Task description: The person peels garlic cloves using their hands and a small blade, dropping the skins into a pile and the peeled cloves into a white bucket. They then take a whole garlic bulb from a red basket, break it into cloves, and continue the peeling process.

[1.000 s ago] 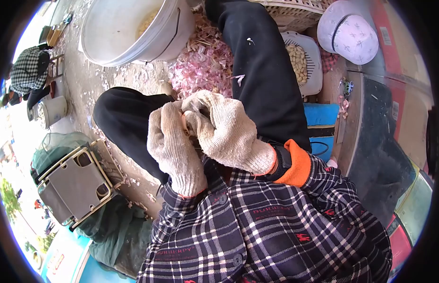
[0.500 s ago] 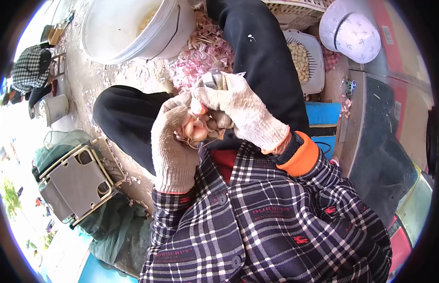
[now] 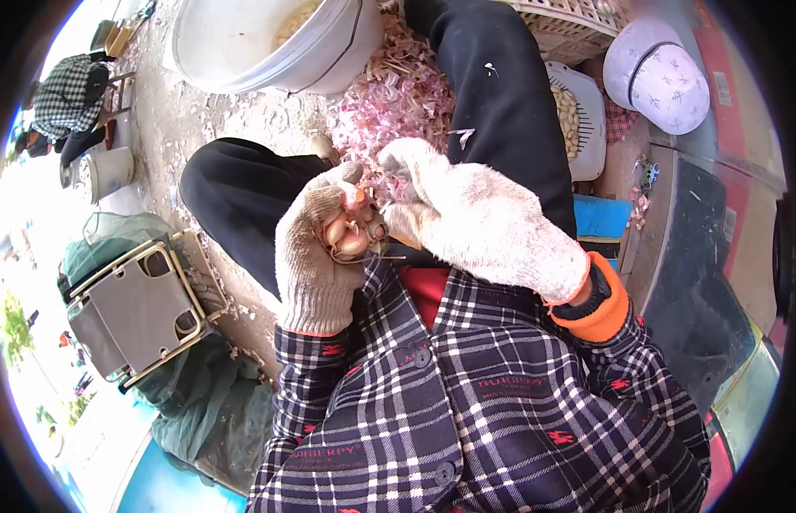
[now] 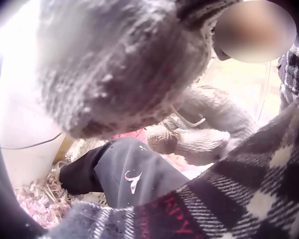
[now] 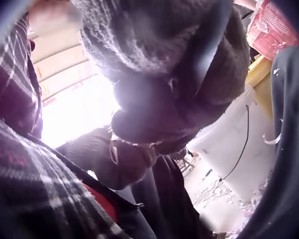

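From my seat I see the left hand (image 3: 316,248) in its knitted glove, fingers curled round a garlic bulb (image 3: 348,232) — the pinkish cloves sit in the hollow between curled fingers and thumb, facing up. The right hand (image 3: 479,224), also gloved, lies just beside it, its fingertips bent in against the top of the bulb and touching it; I cannot tell whether those fingers pinch a clove or hold a tool, since the glove's back hides them. Both wrist views are mostly blurred glove and settle nothing more.

Beyond the fingertips, on the ground, lies a heap of pink garlic skins (image 3: 389,103), and past that a white bucket (image 3: 269,51) — pale cloves show inside. Out past the right hand's knuckles a white basket (image 3: 586,120) holds peeled cloves, with a pale cap (image 3: 659,77) near it.
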A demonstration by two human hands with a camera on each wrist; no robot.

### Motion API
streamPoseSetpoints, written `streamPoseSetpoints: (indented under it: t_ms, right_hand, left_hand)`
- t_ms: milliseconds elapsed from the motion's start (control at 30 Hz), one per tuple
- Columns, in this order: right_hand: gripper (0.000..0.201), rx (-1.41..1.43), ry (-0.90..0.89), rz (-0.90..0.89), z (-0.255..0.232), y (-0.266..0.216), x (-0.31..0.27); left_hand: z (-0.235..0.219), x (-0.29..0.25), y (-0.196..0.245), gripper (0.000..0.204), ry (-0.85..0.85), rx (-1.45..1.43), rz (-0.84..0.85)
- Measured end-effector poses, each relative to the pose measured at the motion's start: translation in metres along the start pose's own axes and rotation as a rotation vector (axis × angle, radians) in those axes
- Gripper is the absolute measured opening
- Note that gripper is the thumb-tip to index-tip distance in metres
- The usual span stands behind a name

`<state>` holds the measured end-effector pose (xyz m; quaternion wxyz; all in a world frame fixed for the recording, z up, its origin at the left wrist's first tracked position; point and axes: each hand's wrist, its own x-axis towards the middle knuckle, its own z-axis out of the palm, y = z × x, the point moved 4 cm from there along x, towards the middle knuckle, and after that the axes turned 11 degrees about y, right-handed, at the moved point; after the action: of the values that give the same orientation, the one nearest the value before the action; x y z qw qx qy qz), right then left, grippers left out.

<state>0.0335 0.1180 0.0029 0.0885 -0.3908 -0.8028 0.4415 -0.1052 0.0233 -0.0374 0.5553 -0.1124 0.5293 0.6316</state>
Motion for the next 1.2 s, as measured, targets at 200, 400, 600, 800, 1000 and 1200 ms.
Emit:
streamPoseSetpoints:
  t_ms: [200, 400, 600, 800, 1000, 1200]
  right_hand:
    - [0.025, -0.005, -0.028, -0.047, -0.002, -0.009, 0.002]
    - [0.024, -0.113, 0.017, -0.124, 0.003, -0.014, 0.0]
    - [0.023, -0.089, -0.031, -0.15, 0.001, -0.015, -0.004]
    - [0.021, 0.022, -0.105, -0.12, 0.0, -0.008, -0.007]
    - [0.037, 0.298, -0.196, 0.228, 0.01, 0.008, -0.005]
    - [0.034, 0.494, -0.281, 0.424, 0.012, 0.013, -0.005]
  left_hand:
    - [0.005, -0.007, 0.005, 0.035, -0.045, 0.099, 0.051]
    - [0.003, -0.011, 0.008, 0.033, 0.061, 0.164, 0.121]
    - [0.009, -0.02, 0.023, 0.023, 0.148, 0.405, 0.163]
    - [0.007, -0.016, 0.018, 0.022, -0.043, 0.388, 0.073]
    - [0.011, -0.009, 0.006, 0.028, -0.079, 0.265, 0.065]
    - [0.014, -0.024, 0.006, 0.035, 0.029, 0.462, 0.236]
